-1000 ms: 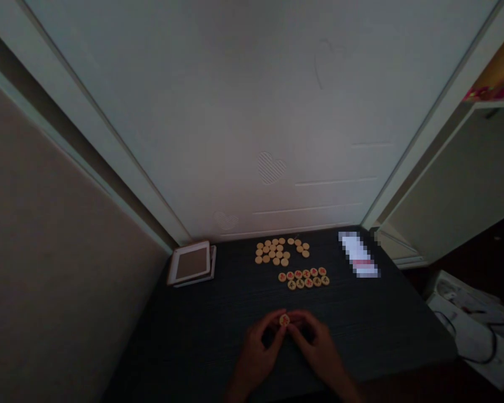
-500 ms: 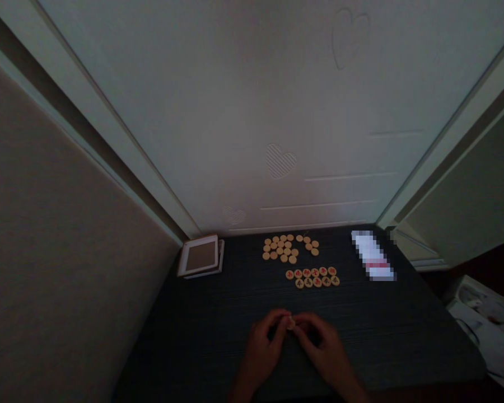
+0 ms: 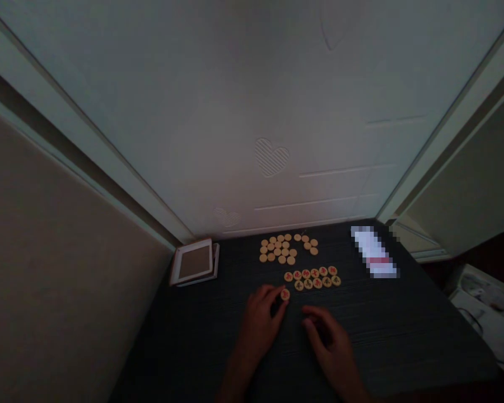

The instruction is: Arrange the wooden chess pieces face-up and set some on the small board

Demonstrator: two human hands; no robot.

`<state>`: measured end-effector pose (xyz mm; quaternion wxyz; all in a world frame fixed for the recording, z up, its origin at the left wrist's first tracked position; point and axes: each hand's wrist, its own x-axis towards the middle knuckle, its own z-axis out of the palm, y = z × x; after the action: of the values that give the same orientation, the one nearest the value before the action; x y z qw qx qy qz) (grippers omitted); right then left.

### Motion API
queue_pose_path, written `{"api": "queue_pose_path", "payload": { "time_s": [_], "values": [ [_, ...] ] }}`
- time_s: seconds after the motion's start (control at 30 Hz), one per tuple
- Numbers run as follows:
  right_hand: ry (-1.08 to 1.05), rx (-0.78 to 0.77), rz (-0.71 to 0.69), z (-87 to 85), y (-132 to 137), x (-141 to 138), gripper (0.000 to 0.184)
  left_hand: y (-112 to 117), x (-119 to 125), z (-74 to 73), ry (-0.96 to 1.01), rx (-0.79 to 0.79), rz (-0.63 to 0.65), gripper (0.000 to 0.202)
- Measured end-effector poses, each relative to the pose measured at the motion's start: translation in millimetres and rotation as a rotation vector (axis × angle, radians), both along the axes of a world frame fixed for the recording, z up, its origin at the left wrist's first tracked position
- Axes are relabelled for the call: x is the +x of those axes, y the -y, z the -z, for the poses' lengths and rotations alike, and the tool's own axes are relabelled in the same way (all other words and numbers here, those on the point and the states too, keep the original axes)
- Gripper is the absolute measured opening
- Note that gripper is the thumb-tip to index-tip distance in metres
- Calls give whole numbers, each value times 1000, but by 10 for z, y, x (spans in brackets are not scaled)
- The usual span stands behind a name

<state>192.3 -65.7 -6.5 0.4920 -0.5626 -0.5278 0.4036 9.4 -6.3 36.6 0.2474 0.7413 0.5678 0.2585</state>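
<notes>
The left hand (image 3: 262, 313) pinches one red-marked game piece (image 3: 284, 294) between thumb and fingertips, just off the near left end of the two rows of marked pieces (image 3: 313, 278). The right hand (image 3: 330, 338) rests empty on the dark table (image 3: 403, 336), on the near side of the rows, fingers loosely curled. Beyond the rows lies a cluster of blank-faced pieces (image 3: 283, 249), so I'd judge well over half is left.

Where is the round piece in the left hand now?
In the head view, the round piece is pinched by the left hand, centre, just near-left of the rows of marked pieces.
</notes>
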Motion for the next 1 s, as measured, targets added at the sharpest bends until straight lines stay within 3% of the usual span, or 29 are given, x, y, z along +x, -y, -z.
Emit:
{"api": "queue_pose_path", "payload": {
  "time_s": [0.13, 0.33, 0.57, 0.73, 0.87, 1.0],
  "values": [
    [7, -10, 106, 13, -6, 20, 29, -150, 66, 85, -98, 14, -27, 27],
    [0, -18, 110, 31, -27, 79, 30, -159, 94, 173, -24, -21, -106, 28],
    [2, -82, 122, -35, -30, 318, 35, -167, 132, 209, -8, 34, -97, 11],
    [-1, -100, 105, -91, -42, 312, 40, -180, 145, 272, 34, 79, -80, 8],
    [-6, -113, 111, -92, -24, 270, 40, -151, 108, 247, 70, 88, -67, 16],
    [-47, -126, 123, -102, -65, 331, 43, 18, 1, 191, 114, 73, -25, 18]
  ]
}}
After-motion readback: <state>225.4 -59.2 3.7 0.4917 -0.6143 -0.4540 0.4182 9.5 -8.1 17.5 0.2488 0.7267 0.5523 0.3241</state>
